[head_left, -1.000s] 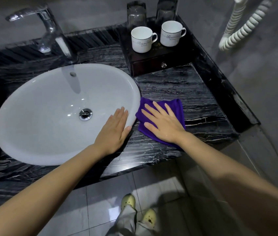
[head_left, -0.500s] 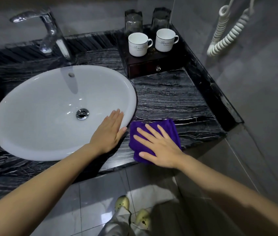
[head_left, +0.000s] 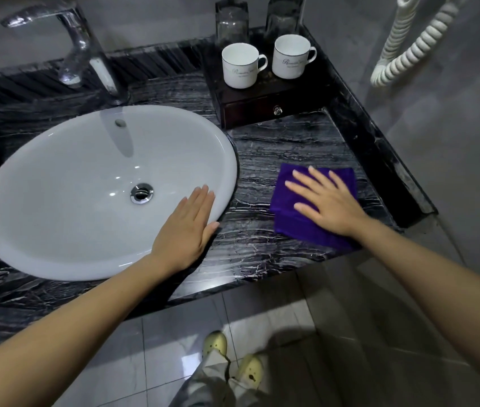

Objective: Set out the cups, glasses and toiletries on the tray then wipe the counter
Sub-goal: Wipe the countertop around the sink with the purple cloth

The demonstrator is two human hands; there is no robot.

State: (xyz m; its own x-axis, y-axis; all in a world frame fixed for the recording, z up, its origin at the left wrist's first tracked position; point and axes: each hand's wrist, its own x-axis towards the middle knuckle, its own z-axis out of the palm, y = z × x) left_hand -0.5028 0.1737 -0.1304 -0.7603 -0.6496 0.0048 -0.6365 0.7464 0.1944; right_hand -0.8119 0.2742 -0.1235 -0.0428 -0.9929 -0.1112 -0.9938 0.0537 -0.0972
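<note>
A folded purple cloth (head_left: 290, 221) lies on the black marble counter (head_left: 279, 148), right of the basin. My right hand (head_left: 329, 201) presses flat on the cloth with fingers spread. My left hand (head_left: 188, 227) rests flat and empty on the right rim of the white sink (head_left: 56, 201). At the back right corner a dark wooden tray with a small drawer (head_left: 265, 108) carries two white cups (head_left: 240, 66) (head_left: 291, 55) in front and two clear glasses (head_left: 231, 23) (head_left: 282, 20) behind them.
A chrome tap (head_left: 83, 51) stands behind the sink. A white coiled cord (head_left: 409, 45) hangs on the grey wall at the right. A raised black edge (head_left: 379, 148) borders the counter's right side. Below are floor tiles and my light shoes (head_left: 232, 356).
My right hand has slid the purple cloth to the right, from beside the sink's rim toward the counter's right edge. My left hand stays on the sink rim.
</note>
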